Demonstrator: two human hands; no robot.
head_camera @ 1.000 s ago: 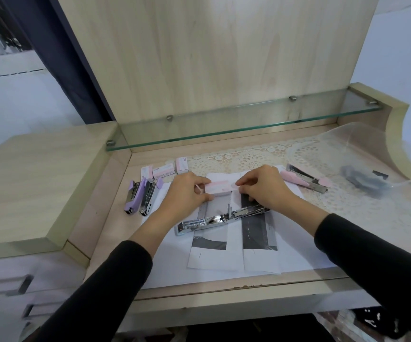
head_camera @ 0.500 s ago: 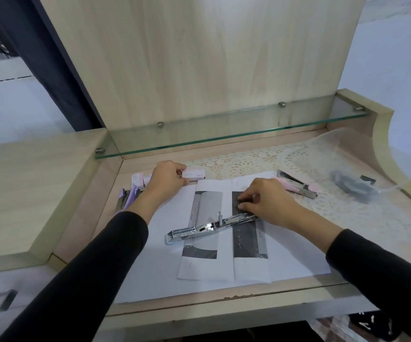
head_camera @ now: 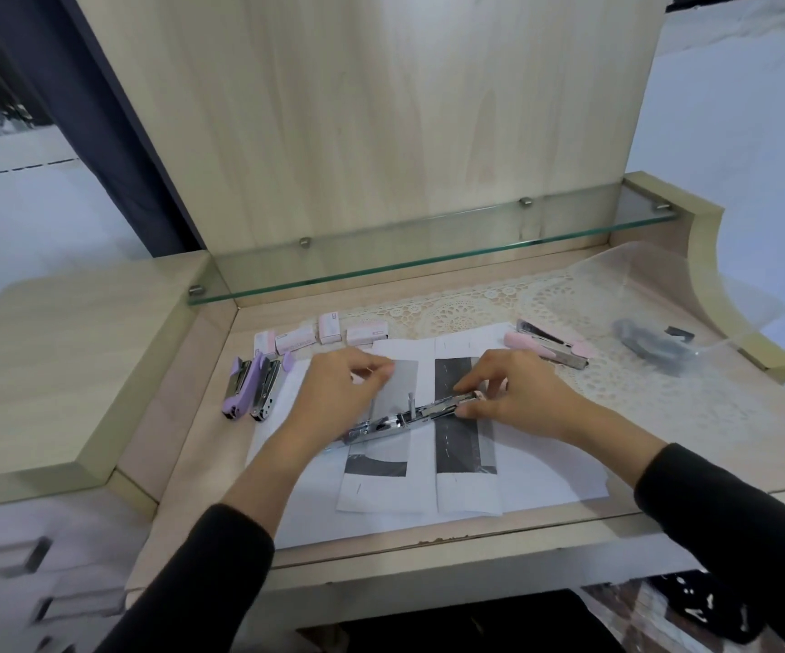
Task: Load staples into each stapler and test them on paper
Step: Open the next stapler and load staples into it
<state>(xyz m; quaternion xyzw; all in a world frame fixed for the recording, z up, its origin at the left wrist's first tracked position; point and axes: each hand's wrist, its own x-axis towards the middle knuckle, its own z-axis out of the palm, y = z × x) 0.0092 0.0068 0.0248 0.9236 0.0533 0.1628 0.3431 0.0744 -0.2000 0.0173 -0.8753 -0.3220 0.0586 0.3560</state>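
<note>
Paper (head_camera: 546, 473) covers the desk (head_camera: 183, 445), with an open stapler (head_camera: 395, 419) across its middle. Right of the paper lie a bag (head_camera: 640, 285) and a pink stapler (head_camera: 546, 348), left of it purple staplers (head_camera: 239, 386), and behind it boxes (head_camera: 329, 329). The right hand (head_camera: 517, 393) pinches the open stapler's right end. The left hand (head_camera: 334, 393) is curled and blurred, its grip unclear, and it hides the other end.

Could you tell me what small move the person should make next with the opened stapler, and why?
Probably lower the left hand onto the opened silver metal stapler to seat staples in its channel. The right hand pinches its right end steady, though whether the left hand holds staples is unclear.
</note>
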